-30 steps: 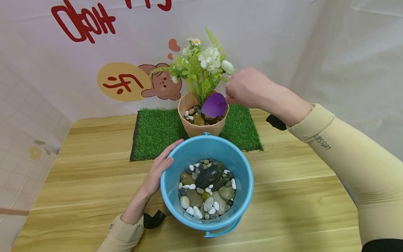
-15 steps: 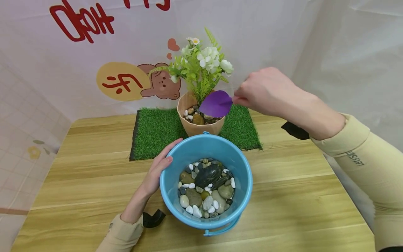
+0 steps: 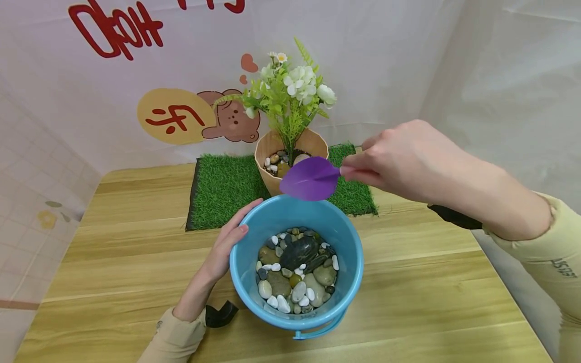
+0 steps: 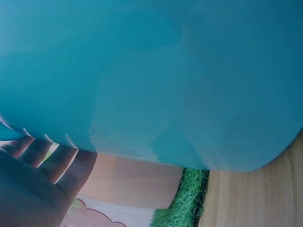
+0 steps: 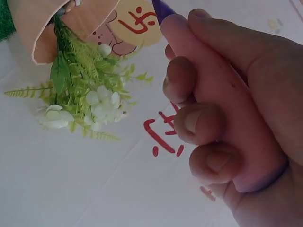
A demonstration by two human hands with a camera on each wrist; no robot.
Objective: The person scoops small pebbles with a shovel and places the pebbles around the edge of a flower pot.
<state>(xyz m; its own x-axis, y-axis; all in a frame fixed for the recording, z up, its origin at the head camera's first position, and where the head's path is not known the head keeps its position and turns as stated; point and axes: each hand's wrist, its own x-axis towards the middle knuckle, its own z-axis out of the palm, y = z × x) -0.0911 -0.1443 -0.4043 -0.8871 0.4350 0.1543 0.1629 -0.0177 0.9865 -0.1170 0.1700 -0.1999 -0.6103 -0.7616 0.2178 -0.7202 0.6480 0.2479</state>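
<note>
My right hand grips the pink handle of a small purple garden trowel; in the right wrist view the fingers curl round that handle. The trowel's blade points left, overlapping the near side of the flowerpot and the far rim of the blue bucket in the head view. With straight fingers, my left hand rests against the bucket's left side, thumb by the rim. Pebbles and larger stones lie in the bucket. White flowers rise from the pot, which holds dark soil and stones.
The flowerpot stands on a green artificial grass mat behind the bucket. The wooden table extends to both sides, and a printed white backdrop hangs behind it. The bucket's handle hangs down at the near side.
My right hand has moved right and toward me, drawing the trowel from over the flowerpot to above the bucket's far rim. My left hand and the bucket keep their places.
</note>
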